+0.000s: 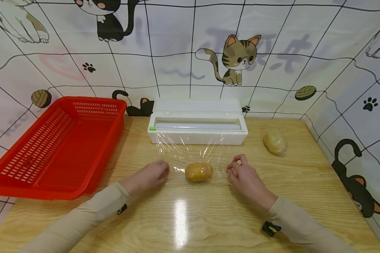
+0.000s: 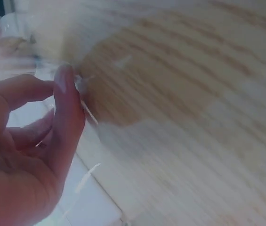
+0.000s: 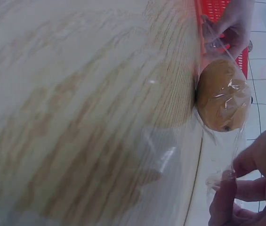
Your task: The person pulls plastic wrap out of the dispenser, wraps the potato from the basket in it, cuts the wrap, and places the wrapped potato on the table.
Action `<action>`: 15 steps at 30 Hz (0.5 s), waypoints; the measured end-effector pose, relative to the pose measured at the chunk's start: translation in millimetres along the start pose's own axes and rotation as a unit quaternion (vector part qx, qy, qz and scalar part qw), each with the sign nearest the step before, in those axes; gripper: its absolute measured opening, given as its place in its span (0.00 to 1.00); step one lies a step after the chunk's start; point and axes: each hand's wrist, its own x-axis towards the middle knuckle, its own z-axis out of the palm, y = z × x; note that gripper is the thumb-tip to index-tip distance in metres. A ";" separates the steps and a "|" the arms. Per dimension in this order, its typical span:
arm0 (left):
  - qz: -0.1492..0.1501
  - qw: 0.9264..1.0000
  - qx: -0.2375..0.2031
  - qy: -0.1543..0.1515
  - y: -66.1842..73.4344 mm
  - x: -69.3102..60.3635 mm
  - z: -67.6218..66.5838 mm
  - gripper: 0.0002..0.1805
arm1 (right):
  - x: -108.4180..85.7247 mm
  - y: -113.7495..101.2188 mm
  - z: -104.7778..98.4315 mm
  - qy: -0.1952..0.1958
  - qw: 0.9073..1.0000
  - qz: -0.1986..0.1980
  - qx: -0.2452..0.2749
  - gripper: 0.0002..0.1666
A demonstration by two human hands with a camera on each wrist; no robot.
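Observation:
A yellow-brown potato-like lump [image 1: 198, 172] lies on the table under a sheet of clear cling film [image 1: 190, 150] that stretches back to the white film dispenser [image 1: 197, 137]. On its left side my left hand [image 1: 150, 176] pinches the film's edge between thumb and finger. My right hand [image 1: 248, 179] pinches the other side of the film, to the right of the lump. In the right wrist view, the film lies over the lump [image 3: 222, 96] and runs taut to the fingers of my right hand [image 3: 245, 188]. The left wrist view is hazy around my left hand [image 2: 34, 141].
A red plastic basket [image 1: 114, 140] stands at the left of the wooden table [image 1: 209, 225]. The dispenser's lid [image 1: 197, 106] is up, with a film roll [image 1: 197, 125] inside. A film-wrapped yellowish lump [image 1: 275, 142] sits at the back right. Cat-patterned cloth hangs behind.

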 end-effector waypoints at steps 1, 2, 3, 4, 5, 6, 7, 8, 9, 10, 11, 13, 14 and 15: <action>-0.004 1.000 0.011 -0.001 1.4 0.6 1.4 0.07 | 0.0 -1.5 0.1 -0.006 1.000 0.007 -0.002 0.04; -0.007 1.000 0.023 0.000 2.9 1.2 2.7 0.07 | -0.2 -2.8 0.3 -0.012 1.000 0.014 -0.006 0.06; -0.009 0.999 0.036 0.003 4.9 2.0 3.7 0.07 | -0.3 -4.3 0.3 -0.018 1.000 0.021 -0.011 0.07; -0.012 0.999 0.049 0.005 6.9 2.7 4.6 0.07 | -0.4 -5.7 0.3 -0.022 0.999 0.025 -0.018 0.08; -0.014 0.998 0.064 0.008 9.3 3.7 5.1 0.07 | -0.5 -7.0 0.4 -0.026 0.999 0.028 -0.026 0.09; -0.018 0.997 0.081 0.011 11.9 4.6 5.6 0.07 | -0.5 -8.5 0.4 -0.031 0.998 0.032 -0.034 0.09; -0.022 0.995 0.095 0.014 14.7 5.5 5.8 0.07 | -0.5 -9.5 0.6 -0.032 0.998 0.033 -0.043 0.10; -0.026 0.993 0.110 0.018 17.9 6.4 5.4 0.08 | -0.5 -10.5 0.6 -0.032 0.998 0.033 -0.049 0.10; -0.031 0.991 0.127 0.019 21.2 7.1 5.0 0.08 | -0.5 -11.7 0.5 -0.033 0.997 0.035 -0.054 0.11; -0.036 0.989 0.143 0.020 24.2 7.7 4.7 0.07 | -0.4 -12.6 0.7 -0.034 0.997 0.037 -0.059 0.11; -0.041 0.986 0.158 0.019 27.2 8.6 4.2 0.06 | -0.3 -13.7 0.8 -0.036 0.997 0.039 -0.063 0.12; -0.051 0.980 0.190 0.013 32.3 9.9 3.3 0.04 | 0.0 -15.3 1.0 -0.039 0.996 0.042 -0.070 0.13; -0.053 0.977 0.208 0.009 34.1 10.5 3.1 0.03 | 0.1 -16.1 1.0 -0.041 0.996 0.044 -0.072 0.13; -0.054 0.973 0.225 0.004 35.6 11.0 3.0 0.02 | 0.2 -16.7 1.1 -0.042 0.995 0.046 -0.076 0.12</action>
